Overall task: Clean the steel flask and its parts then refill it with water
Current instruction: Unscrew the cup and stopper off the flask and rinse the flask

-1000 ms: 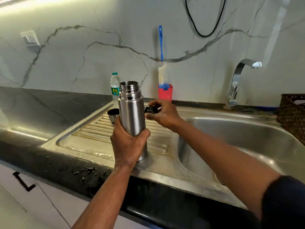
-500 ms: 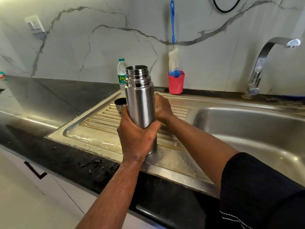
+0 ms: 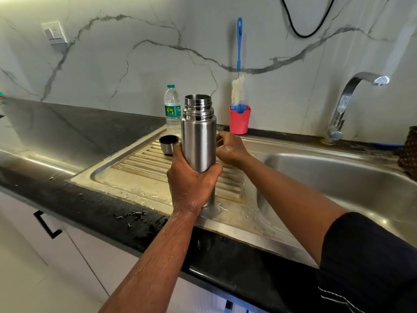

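Flask point(image 3: 198, 141): standing upright at centre frame, long axis vertical, threaded mouth open and facing up. Its base appears to be resting on the drainboard point(image 3: 140, 175), near that board's front edge.

Left hand point(image 3: 194, 182): wrapping the lower body of the flask from the near side, fingers and thumb curled round it. It is the hand carrying the flask.

Right hand point(image 3: 230, 147): sitting just right of the flask at mid-height, touching or nearly touching its wall, fingers curled inward. Whether it is pinching a small part cannot be told, since the flask is hiding the fingertips.

Cup point(image 3: 168, 144): standing mouth up on the drainboard, just left of the flask and behind the left hand's knuckles. The left hand is the nearer one to it.

Water sources: a bottle point(image 3: 172, 105) is standing capped behind the cup. The tap point(image 3: 352, 102) is rising at the right of the frame, well apart from the flask, with its spout over the basin point(image 3: 338, 177).

Brush point(image 3: 238, 86): standing upright in a red holder point(image 3: 239, 120), just behind the right hand.

Judgement: any move to the tap is running rightward across the basin lip, and that path is looking open. The front edge of the counter point(image 3: 90, 199) is wet and close to the flask base, so the flask could slip there if set down carelessly. A basket point(image 3: 409, 150) is bounding the far right.
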